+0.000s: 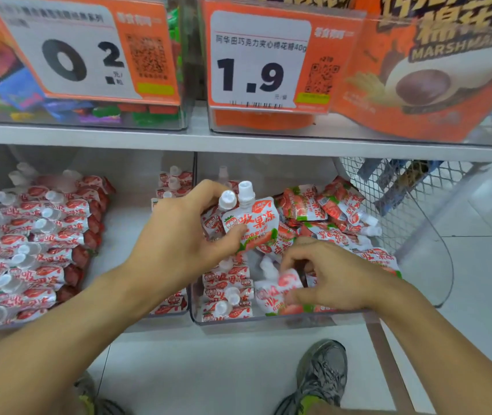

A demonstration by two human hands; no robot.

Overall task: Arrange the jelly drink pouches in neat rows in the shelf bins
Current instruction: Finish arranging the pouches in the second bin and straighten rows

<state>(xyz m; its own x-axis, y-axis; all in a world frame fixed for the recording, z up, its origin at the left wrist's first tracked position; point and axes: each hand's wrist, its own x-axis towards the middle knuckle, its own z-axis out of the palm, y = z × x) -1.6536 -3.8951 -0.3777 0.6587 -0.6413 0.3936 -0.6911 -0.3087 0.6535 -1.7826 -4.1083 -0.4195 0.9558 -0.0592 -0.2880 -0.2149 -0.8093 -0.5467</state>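
Jelly drink pouches (250, 226): two upright in the left hand (185, 235) grip, one pinched by the right hand (334, 277).

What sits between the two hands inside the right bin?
In the head view, loose jelly pouches lie between the left hand and the right hand.

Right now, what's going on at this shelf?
A person is sorting strawberry jelly pouches in the right-hand clear bin. The left hand holds a couple of pouches upright by their tops, caps up. The right hand reaches into the loose pile and pinches another pouch. The left bin already has pouches lying in rows; the right one is still jumbled.
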